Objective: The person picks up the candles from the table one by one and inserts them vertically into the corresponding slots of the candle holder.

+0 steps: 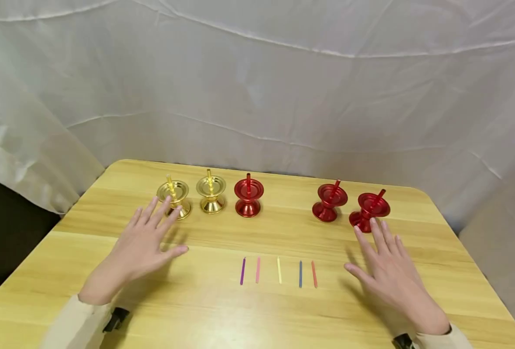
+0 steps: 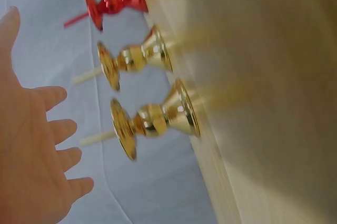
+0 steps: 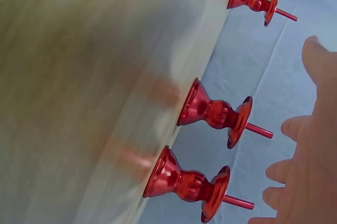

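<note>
My left hand (image 1: 141, 245) is held above the table's left side, fingers spread, holding nothing. Its fingertips partly cover the leftmost gold candle holder (image 1: 173, 190) in the head view. Another gold candle holder (image 1: 211, 186) stands beside that one. Over the right side, my right hand (image 1: 390, 269) is also spread and holds nothing, nearest to the rightmost red candle holder (image 1: 374, 205). Between the hands lie thin candles in a row: purple (image 1: 242, 271), pink (image 1: 258, 270), pale yellow (image 1: 279, 270), blue (image 1: 300, 274) and red (image 1: 314, 274).
Two more red candle holders (image 1: 248, 189) (image 1: 332, 196) stand along the back of the wooden table (image 1: 222, 320). Each holder has a thin upright stick in its dish, gold or red like the holder. A pale cloth curtain (image 1: 257, 97) hangs behind the table.
</note>
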